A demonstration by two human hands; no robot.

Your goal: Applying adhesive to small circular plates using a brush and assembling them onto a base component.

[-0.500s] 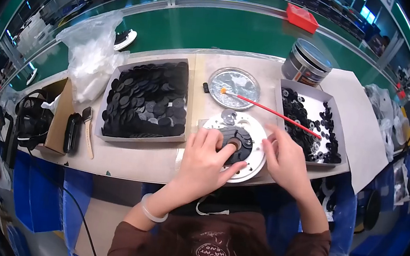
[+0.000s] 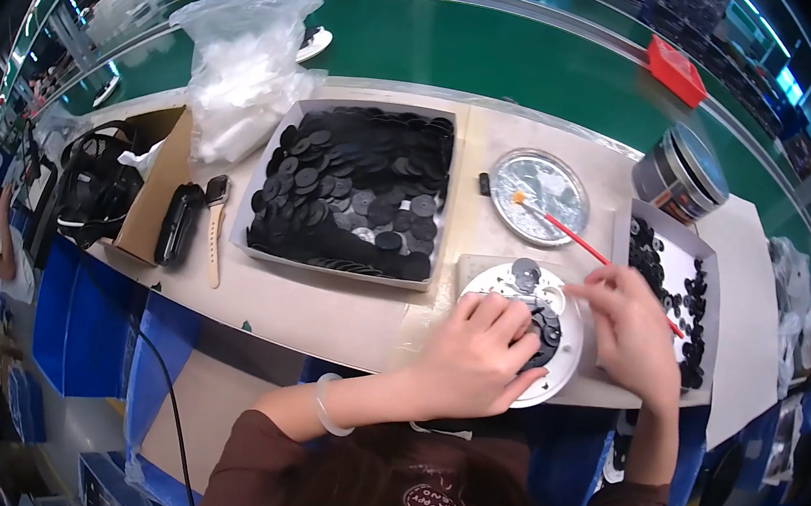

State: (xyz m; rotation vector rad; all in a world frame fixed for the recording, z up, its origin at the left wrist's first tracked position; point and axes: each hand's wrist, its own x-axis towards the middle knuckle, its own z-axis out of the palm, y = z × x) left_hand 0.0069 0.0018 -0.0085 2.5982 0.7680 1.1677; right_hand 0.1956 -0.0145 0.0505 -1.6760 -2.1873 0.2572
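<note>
A white round base (image 2: 561, 368) lies near the table's front edge, with a black round part (image 2: 549, 329) on top of it. My left hand (image 2: 484, 350) curls over that black part from the left, its fingers closed round the side and its thumb low by the base. At the base's right edge, my right hand (image 2: 637, 327) hovers with fingers bent and drawn together; whatever they pinch, if anything, is too small to make out. A grey disc (image 2: 526, 274) sits at the base's far side. Behind my right hand passes a red-handled brush (image 2: 575, 236), its tip resting on a round metal lid (image 2: 556, 185).
Left of the base stands a box of black discs (image 2: 358, 189); a box of small black parts (image 2: 713, 246) is at the right. A metal can (image 2: 681, 173), plastic bag (image 2: 241, 78), watch (image 2: 215, 233), black case (image 2: 178, 224), cardboard box (image 2: 150, 192) and red tray (image 2: 677, 72) surround them.
The view has shifted, so the table's things sit further right. My left hand has curled further over the black part, covering its copper-coloured centre. My right hand's fingers have drawn together.
</note>
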